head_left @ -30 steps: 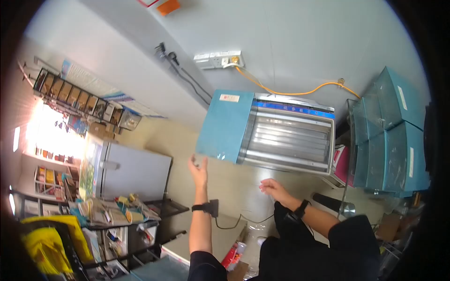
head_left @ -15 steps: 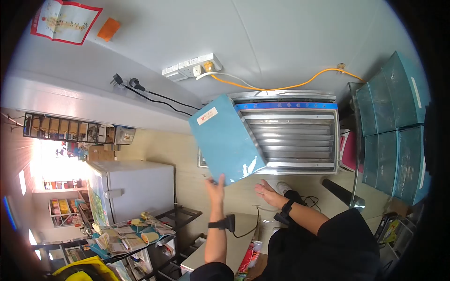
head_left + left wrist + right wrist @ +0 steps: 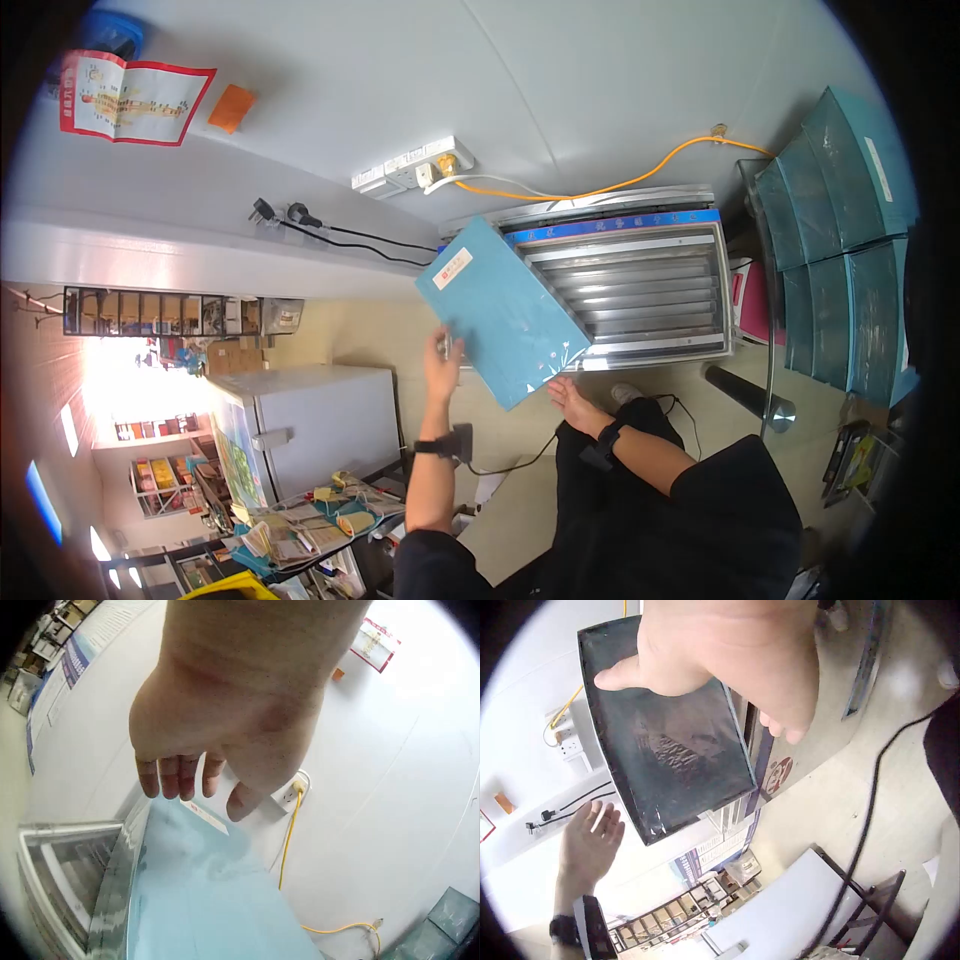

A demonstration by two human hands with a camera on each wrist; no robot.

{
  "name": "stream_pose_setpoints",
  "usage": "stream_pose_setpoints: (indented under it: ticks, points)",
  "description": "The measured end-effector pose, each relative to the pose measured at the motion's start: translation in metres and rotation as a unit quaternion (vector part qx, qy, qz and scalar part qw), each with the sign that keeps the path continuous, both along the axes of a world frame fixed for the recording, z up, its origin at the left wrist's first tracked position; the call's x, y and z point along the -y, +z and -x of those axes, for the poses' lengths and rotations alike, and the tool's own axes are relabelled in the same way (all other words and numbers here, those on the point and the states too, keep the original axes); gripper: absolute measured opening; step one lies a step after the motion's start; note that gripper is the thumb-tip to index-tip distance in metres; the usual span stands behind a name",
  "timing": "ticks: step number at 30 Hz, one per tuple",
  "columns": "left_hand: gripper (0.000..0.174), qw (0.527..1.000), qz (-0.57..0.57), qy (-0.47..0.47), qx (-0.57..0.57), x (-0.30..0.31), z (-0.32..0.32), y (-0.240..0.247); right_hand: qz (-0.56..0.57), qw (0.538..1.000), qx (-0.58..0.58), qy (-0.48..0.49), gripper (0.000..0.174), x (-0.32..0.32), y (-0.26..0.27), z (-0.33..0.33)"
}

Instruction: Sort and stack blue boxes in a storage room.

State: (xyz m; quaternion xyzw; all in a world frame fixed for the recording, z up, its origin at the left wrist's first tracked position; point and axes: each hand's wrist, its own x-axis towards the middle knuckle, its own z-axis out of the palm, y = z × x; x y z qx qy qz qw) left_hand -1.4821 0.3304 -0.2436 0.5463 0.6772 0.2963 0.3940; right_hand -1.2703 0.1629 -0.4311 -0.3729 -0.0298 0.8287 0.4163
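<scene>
A teal file box (image 3: 505,315) with a white label lies askew over the left part of a metal-framed case (image 3: 640,345) with a slatted interior. My left hand (image 3: 441,362) is beside the box's left edge. In the left wrist view the fingers of that left hand (image 3: 225,735) hang loosely over the labelled end, gripping nothing. At the box's near corner is my right hand (image 3: 574,398). The right wrist view shows the right hand (image 3: 727,660) with its thumb stretched across the box's dark side (image 3: 671,750); most of its other fingers are hidden.
More teal boxes (image 3: 850,200) stand stacked on a rack at the right. A power strip (image 3: 412,168) with an orange cable (image 3: 640,180) is on the wall behind. Left are a white fridge (image 3: 325,425) and a paper-laden shelf (image 3: 310,530). A black cable (image 3: 510,462) trails from my left wrist.
The file box has turned from straight to slanted over the case, its near end swinging right. My left hand shifted along its left edge; my right hand came to the near corner.
</scene>
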Motion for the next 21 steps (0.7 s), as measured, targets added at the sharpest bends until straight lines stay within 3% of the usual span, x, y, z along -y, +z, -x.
stream_pose_setpoints:
  ticks: [2, 4, 6, 7, 9, 11, 12, 14, 15, 17, 18, 19, 21]
  points:
    - [0.058, 0.994, -0.051, -0.061, -0.078, -0.043, -0.004, 0.009, -0.007, 1.0, -0.008, 0.009, 0.072, -0.004, 0.001, 0.006]
    - [0.067, 0.973, -0.133, -0.132, -0.138, -0.094, 0.002, -0.012, -0.014, 1.0, 0.01, 0.01, 0.066, -0.023, 0.007, 0.018]
    - [0.071, 0.974, -0.126, -0.126, -0.137, -0.133, -0.006, -0.018, -0.05, 0.998, -0.008, -0.022, 0.052, -0.009, -0.016, 0.037]
    - [0.072, 0.974, -0.095, -0.155, -0.135, -0.156, -0.015, -0.017, 0.03, 0.999, 0.007, -0.038, 0.047, -0.016, -0.016, 0.044]
    - [0.074, 0.966, -0.02, -0.212, -0.146, -0.179, -0.015, -0.01, 0.067, 0.994, -0.011, -0.086, 0.043, -0.019, 0.013, 0.045]
    - [0.076, 0.949, -0.044, -0.225, -0.218, -0.19, -0.008, -0.031, 0.033, 0.993, -0.018, -0.111, 0.042, -0.022, 0.017, 0.039]
    - [0.077, 0.937, -0.054, -0.232, -0.255, -0.188, -0.005, -0.042, 0.03, 0.993, -0.016, -0.11, 0.042, -0.019, 0.02, 0.037]
    - [0.075, 0.947, -0.031, -0.25, -0.199, -0.169, -0.011, -0.041, 0.042, 0.989, -0.03, -0.14, 0.046, -0.001, 0.023, 0.034]
    - [0.074, 0.95, -0.021, -0.26, -0.171, -0.158, -0.015, -0.038, 0.022, 0.991, 0.019, -0.13, 0.046, 0.016, 0.027, 0.025]
    - [0.068, 0.938, -0.007, -0.287, -0.194, -0.126, -0.021, -0.039, -0.02, 0.987, 0.122, -0.107, 0.048, 0.021, 0.088, -0.02]
    - [0.065, 0.931, 0.001, -0.302, -0.205, -0.112, -0.021, -0.039, 0.036, 0.984, 0.1, -0.144, 0.049, 0.03, 0.101, -0.033]
    - [0.062, 0.937, 0.072, -0.306, -0.149, -0.104, -0.02, -0.042, 0.092, 0.976, 0.078, -0.181, 0.051, 0.042, 0.106, -0.046]
    - [0.058, 0.926, 0.219, -0.306, -0.039, -0.093, -0.018, -0.051, 0.083, 0.964, 0.102, -0.229, 0.054, 0.06, 0.091, -0.061]
